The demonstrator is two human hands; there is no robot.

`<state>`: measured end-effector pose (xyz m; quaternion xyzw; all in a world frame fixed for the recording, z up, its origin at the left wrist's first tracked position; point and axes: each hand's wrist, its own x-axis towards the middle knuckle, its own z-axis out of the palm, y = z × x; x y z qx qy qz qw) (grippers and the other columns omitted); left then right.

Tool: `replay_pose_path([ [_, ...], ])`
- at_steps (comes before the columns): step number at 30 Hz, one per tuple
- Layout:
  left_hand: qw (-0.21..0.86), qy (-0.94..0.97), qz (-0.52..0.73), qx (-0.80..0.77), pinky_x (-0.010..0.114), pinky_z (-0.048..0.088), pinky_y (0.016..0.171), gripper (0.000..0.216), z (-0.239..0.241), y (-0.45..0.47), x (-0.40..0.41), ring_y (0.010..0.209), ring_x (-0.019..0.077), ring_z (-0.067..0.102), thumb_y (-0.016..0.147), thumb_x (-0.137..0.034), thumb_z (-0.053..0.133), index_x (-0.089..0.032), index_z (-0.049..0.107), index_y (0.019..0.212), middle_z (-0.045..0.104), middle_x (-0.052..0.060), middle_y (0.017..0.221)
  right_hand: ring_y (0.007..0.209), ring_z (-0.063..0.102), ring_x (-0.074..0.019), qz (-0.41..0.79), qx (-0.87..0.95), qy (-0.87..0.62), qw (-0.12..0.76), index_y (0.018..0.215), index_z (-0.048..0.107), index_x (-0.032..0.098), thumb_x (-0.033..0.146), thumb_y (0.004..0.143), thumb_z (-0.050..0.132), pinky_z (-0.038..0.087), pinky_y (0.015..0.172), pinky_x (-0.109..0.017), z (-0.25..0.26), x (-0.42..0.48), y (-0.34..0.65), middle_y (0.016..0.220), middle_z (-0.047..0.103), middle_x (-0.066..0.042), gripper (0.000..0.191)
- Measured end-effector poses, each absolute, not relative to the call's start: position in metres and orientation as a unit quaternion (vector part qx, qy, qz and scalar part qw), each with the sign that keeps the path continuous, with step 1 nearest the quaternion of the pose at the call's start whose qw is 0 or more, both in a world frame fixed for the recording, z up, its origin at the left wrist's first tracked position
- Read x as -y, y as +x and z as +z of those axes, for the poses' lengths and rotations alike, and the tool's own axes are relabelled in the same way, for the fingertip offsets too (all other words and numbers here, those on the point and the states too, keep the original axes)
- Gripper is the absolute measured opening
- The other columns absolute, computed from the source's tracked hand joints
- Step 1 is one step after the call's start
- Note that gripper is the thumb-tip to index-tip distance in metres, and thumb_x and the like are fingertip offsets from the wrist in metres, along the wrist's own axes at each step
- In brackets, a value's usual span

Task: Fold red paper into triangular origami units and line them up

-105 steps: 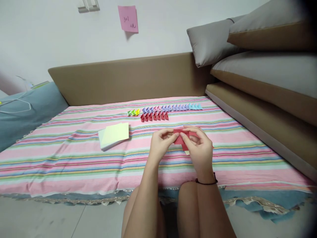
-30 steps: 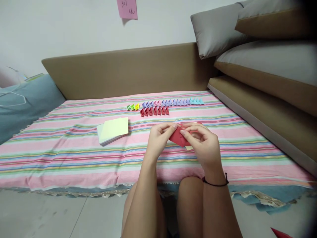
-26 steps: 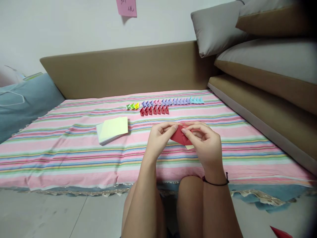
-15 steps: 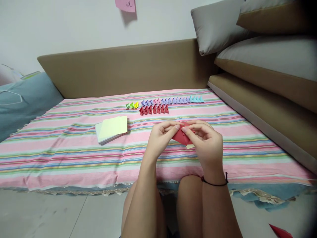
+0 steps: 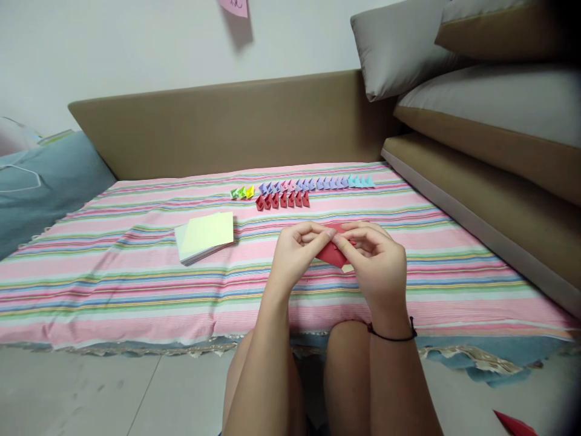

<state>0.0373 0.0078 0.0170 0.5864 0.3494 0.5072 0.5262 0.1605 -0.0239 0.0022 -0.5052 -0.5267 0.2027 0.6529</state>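
Note:
Both my hands pinch a folded red paper (image 5: pixel 333 254) just above the striped bedcover (image 5: pixel 136 284). My left hand (image 5: pixel 296 254) grips its left edge with thumb and fingers closed. On the right side my right hand (image 5: pixel 377 266), a black band at its wrist, closes on the paper's top. A pale yellow corner of paper (image 5: pixel 347 268) peeks out below the red piece. Most of the red paper is hidden by my fingers.
A stack of pale yellow-green paper sheets (image 5: pixel 205 236) lies to the left. Rows of small folded paper pieces (image 5: pixel 302 191) in green, yellow, purple, pink, blue and red sit further back. Brown and grey cushions (image 5: pixel 490 121) rise on the right. A red scrap (image 5: pixel 512 422) lies on the floor.
The red paper has been folded smaller between my fingers, and my hands have drawn closer together. The view has tilted slightly down.

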Motion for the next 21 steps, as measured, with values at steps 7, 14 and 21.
replay_pose_path([
  [7, 0.482, 0.563, 0.546, -0.391, 0.022, 0.042, 0.052, 0.024, 0.0125, 0.0378, -0.0127, 0.055, 0.0116, 0.056, 0.073, -0.037, 0.066, -0.014, 0.067, 0.067, 0.064, 0.001, 0.058, 0.068, 0.063, -0.016, 0.293, 0.498, -0.485, 0.657, 0.078, 0.064, 0.018, 0.033, 0.071, 0.07, 0.049, 0.051, -0.025, 0.0057, 0.0229, 0.1545, 0.087, 0.064, -0.005, 0.017],
  [14, 0.428, 0.543, 0.615, -0.38, 0.024, 0.047, 0.06, 0.021, 0.0146, 0.0369, -0.0126, 0.062, 0.0142, 0.061, 0.075, -0.036, 0.065, -0.015, 0.071, 0.076, 0.069, 0.002, 0.065, 0.066, 0.064, -0.0151, 0.43, 0.448, -0.452, 0.64, 0.089, 0.059, 0.02, 0.035, 0.067, 0.073, 0.048, 0.049, -0.022, 0.0065, 0.0236, 0.1542, 0.086, 0.068, -0.003, 0.03],
  [21, 0.412, 0.552, 0.621, -0.375, 0.026, 0.049, 0.064, 0.022, 0.0158, 0.0389, -0.0087, 0.061, 0.015, 0.061, 0.076, -0.036, 0.065, -0.014, 0.07, 0.078, 0.069, 0.003, 0.065, 0.066, 0.061, -0.0121, 0.465, 0.417, -0.428, 0.653, 0.085, 0.062, 0.018, 0.034, 0.067, 0.074, 0.045, 0.048, -0.019, 0.0048, 0.0222, 0.1514, 0.079, 0.068, -0.002, 0.027],
])
